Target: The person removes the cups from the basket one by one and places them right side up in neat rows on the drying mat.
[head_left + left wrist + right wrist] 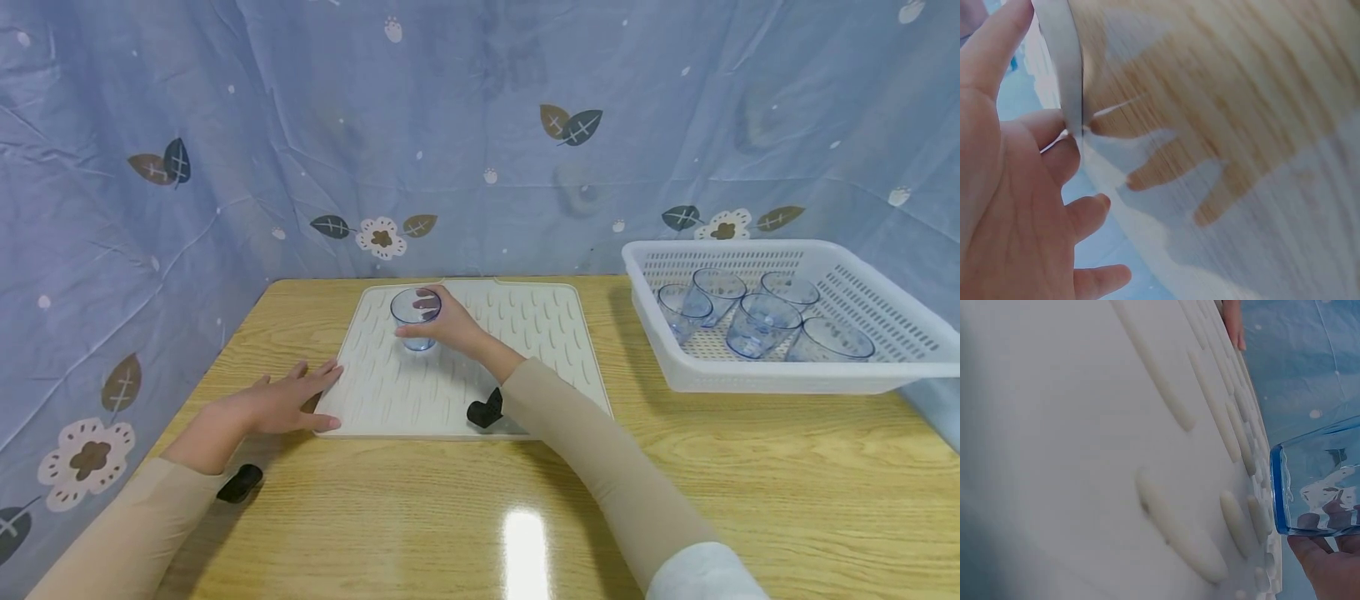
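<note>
My right hand (453,323) grips a clear blue-tinted drinking glass (415,323), thumb in front and fingers around the far side. The glass is upright, mouth up, over the back left part of a white ridged drying mat (517,333). In the right wrist view the thick blue base of the glass (1280,490) is close over the mat's ridges. My left hand (281,404) is at the mat's left edge, fingers spread and fingertips right at the rim. The left wrist view shows the thumb and forefinger along the mat's edge (1066,62).
A white perforated plastic basket (787,379) stands to the right, with several similar glasses (761,327) in it. The wooden table (360,517) ends at a blue patterned curtain (480,192) behind and at the left. Each wrist wears a black camera piece (486,410).
</note>
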A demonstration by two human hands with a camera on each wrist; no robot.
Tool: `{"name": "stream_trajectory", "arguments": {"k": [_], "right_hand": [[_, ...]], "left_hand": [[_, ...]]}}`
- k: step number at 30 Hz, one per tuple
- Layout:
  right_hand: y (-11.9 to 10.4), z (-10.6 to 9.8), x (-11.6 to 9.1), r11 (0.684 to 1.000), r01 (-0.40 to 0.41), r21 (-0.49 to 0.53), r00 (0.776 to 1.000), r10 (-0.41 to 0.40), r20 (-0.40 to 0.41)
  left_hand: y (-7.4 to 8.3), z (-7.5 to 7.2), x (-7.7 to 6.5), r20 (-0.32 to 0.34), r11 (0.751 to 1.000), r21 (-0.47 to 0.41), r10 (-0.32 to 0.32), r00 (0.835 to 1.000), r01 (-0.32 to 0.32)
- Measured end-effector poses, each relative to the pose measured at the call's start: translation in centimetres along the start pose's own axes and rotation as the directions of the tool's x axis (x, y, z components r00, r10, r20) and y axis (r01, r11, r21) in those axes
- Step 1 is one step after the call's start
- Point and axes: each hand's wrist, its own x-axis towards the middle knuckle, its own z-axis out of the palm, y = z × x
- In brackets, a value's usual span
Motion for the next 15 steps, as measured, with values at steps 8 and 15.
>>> {"name": "stream_trajectory", "arguments": {"k": [8,15], "right_hand": [[0.26,0.34,0.37,1.000,-0.017,0.003,1.000,0.017,-0.012],[0.11,0.82,0.60,1.000,-0.022,0.022,1.000,0.022,0.009]], "left_hand": [[-0.20,0.08,0.08,0.006,1.000,-0.017,-0.006,1.000,0.006],[-0.13,0.06,-0.13,-0.004,1.000,-0.023,0.010,1.000,-0.010]]}}
